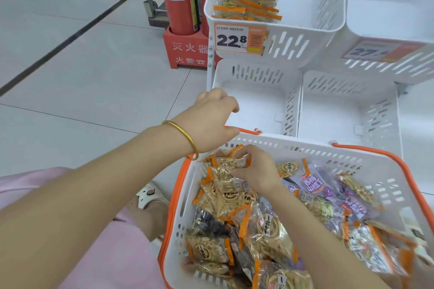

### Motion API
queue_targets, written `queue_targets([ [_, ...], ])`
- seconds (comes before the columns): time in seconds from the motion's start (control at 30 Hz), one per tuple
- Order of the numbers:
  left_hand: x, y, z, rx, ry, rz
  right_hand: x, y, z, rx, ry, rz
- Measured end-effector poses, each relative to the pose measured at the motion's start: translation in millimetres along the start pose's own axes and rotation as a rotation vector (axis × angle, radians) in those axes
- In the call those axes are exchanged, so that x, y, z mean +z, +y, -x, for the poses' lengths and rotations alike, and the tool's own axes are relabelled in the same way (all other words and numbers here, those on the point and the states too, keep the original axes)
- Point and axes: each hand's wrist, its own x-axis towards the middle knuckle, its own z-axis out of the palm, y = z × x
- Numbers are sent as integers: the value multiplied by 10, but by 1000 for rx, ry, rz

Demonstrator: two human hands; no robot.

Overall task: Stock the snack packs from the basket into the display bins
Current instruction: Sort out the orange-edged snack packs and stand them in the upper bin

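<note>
Right hand (254, 171) is down in the basket (305, 145), at its far-left corner. The grip is pinched on a snack pack (229, 163), fingers curled over the top (thumb mostly hidden). The pack lies on the heap with its long axis roughly side to side, and there seems to be an orange seal at each end. Clear film, pale seeds inside, round gold label.

Key relation: the lower-left bin (256, 101) sits just beyond the basket's far rim, straight ahead of the pinching hand. It looks bare. The upper-left bin (305, 2) holds matching packs (249, 0) with orange seals, stacked at its left side above a price tag (237, 40). Judging by the match, the higher bin is the likelier home, so a lift up and away rather than a hop over the rim.

Left hand (211, 117) hangs over the near-left corner of the lower-left bin, fingers loosely curled, nothing seen in them. Cannot tell if it touches the rim. It is nearer the bins; the right is nearer the stock.

The rest of the basket is heaped with more orange-sealed packs and purple packs (312, 185) to the right. The film looks slippery, so a loose pinch could shed one.
</note>
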Motion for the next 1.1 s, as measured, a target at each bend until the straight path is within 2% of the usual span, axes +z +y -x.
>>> queue_targets([
  [0.13, 165, 58, -55, 64, -96, -46, -443, 36, 87, 107, 70, -381],
  [0.27, 402, 204, -84, 237, -211, -106, -788, 28, 210, 214, 83, -791],
  [0.37, 557, 310, -143, 371, -80, -239, -955, -4, 285, 279, 65, -1044],
  [0.47, 569, 374, -255, 382, 32, -160, -1022, -8, 358, 352, -21, -1273],
  [0.63, 540, 443, -378, 374, 7, -50, -1084, -30, 410, 473, -75, -1479],
  [0.77, 415, 488, -439, 288, -34, 64, -1110, 54, 382, 526, -31, -1523],
  [0.83, 352, 478, -465, 151, -42, 266, -1122, 126, 366, 533, 42, -1504],
  [0.93, 286, 437, -482, -94, -69, 612, -1159, 177, 362, 483, 139, -1339],
  [1.1, 261, 364, -498, -284, -148, 794, -1194, 158, 369, 290, 199, -1037],
])
